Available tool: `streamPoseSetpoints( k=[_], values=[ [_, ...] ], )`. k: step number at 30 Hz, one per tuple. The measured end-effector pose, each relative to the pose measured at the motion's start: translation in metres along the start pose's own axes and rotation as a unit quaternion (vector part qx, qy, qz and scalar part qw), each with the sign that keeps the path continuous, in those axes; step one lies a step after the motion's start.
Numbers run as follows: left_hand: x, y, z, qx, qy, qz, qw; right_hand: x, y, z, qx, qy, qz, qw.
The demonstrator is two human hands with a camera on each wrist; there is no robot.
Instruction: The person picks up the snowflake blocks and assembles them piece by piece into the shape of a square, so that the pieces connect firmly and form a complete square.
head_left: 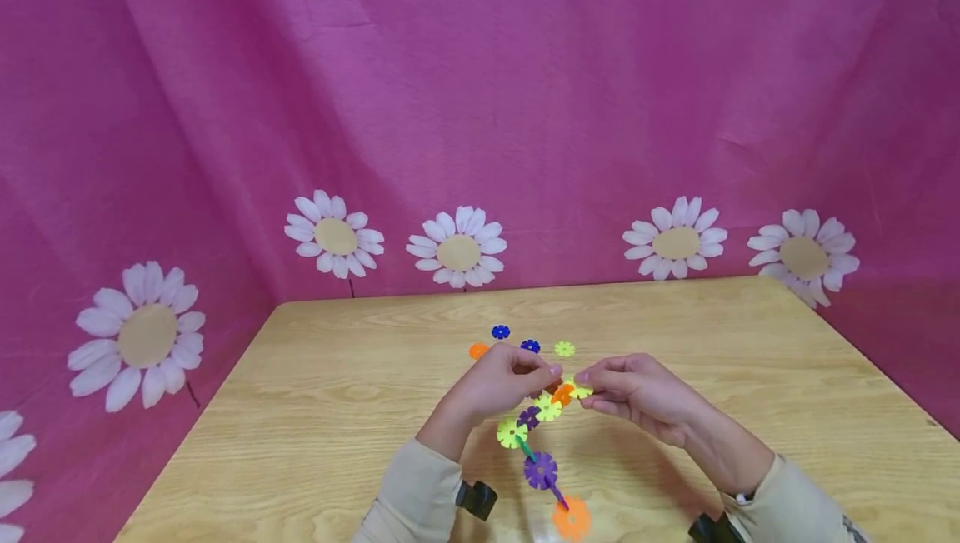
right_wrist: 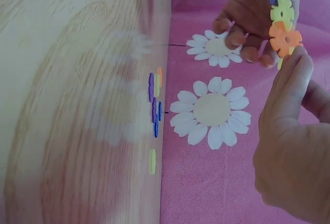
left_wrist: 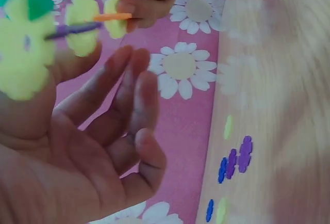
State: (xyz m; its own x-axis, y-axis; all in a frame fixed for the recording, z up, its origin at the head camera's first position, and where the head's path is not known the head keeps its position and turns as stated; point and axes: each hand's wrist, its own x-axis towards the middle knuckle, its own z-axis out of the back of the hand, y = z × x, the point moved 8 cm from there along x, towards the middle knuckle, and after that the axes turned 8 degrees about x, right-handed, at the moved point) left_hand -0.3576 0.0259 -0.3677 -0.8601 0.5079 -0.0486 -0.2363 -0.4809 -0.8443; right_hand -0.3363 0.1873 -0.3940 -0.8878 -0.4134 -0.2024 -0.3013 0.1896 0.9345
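A chain of notched, flower-shaped interlocking plastic discs point(head_left: 541, 470) in yellow, purple, green and orange runs between the hands and down toward the person. My right hand point(head_left: 645, 393) pinches the yellow disc point(head_left: 580, 391) at the chain's far end, beside an orange disc point(right_wrist: 286, 39). My left hand point(head_left: 498, 381) is next to the chain. In the left wrist view its fingers curve loosely, apart from the thumb, and the thumb lies against the discs; whether it bears any weight is unclear. At the near end is a larger-looking orange disc point(head_left: 572, 518).
Several loose discs lie farther back on the wooden table point(head_left: 337, 410): an orange one point(head_left: 478, 351), a blue one point(head_left: 500, 332), a yellow one point(head_left: 565, 349) and purple ones point(left_wrist: 245, 154). A pink cloth point(head_left: 525, 110) with printed daisies hangs behind the table.
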Motion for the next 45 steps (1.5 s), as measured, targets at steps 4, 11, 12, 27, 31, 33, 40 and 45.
streamPoseSetpoints(
  k=[4,11,12,27,31,33,40,45],
  values=[
    [0.001,0.000,-0.009,0.002,0.033,-0.008,0.9994,0.000,0.000,-0.004,-0.002,0.019,-0.003,0.9998],
    [0.003,0.000,-0.020,-0.016,0.068,-0.023,0.9973,-0.001,0.000,-0.005,0.004,0.019,-0.002,0.9998],
    [0.003,0.001,-0.021,-0.019,0.072,-0.022,0.9970,-0.001,0.000,-0.005,0.005,0.019,-0.002,0.9998],
    [0.003,0.003,-0.021,-0.050,0.069,0.006,0.9964,-0.001,0.000,-0.005,0.005,0.030,-0.005,0.9995],
    [0.003,0.008,-0.019,-0.052,0.065,0.023,0.9962,-0.001,-0.003,-0.003,0.013,0.032,-0.007,0.9994],
    [0.004,0.010,-0.018,-0.053,0.065,0.025,0.9962,-0.001,-0.004,-0.001,0.015,0.032,-0.009,0.9993],
    [0.003,0.016,-0.008,-0.057,0.053,0.036,0.9963,0.002,-0.007,0.003,-0.003,0.024,-0.009,0.9997],
    [0.003,0.016,-0.005,-0.060,0.049,0.046,0.9960,0.005,-0.009,0.007,-0.055,0.010,-0.005,0.9984]
  ],
)
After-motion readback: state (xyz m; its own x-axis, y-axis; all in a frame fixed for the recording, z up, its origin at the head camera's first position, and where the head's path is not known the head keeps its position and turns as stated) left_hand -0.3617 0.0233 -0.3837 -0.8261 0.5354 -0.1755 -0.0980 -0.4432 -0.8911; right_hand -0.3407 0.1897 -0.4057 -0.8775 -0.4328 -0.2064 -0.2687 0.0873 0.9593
